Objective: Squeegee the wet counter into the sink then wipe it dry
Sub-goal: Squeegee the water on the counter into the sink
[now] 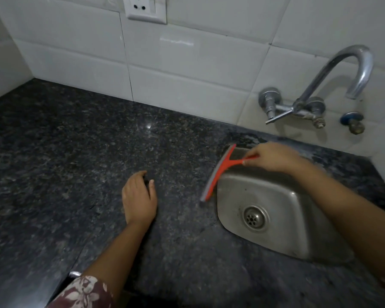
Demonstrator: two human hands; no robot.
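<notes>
Squeegee (pixel 218 172) blade along left rim of sink (pixel 282 221), handle toward right | right hand (pixel 273 157) gripping handle, over sink's back edge | left hand (pixel 139 197) on counter (pixel 65 156), fingers loosely curled, holding nothing, well left of blade

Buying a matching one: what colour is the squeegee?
Red-orange with a grey blade, the squeegee shows best in the head view.

wall: white glossy tiles (pixel 187 70) laid in courses | top centre: white socket plate (pixel 146 8) mounted | right: chrome swan-neck tap (pixel 333 70) wall-fixed, blue-capped valve (pixel 352 122) just beside | far left: side wall (pixel 0 63) joined at corner | light: dim
</notes>
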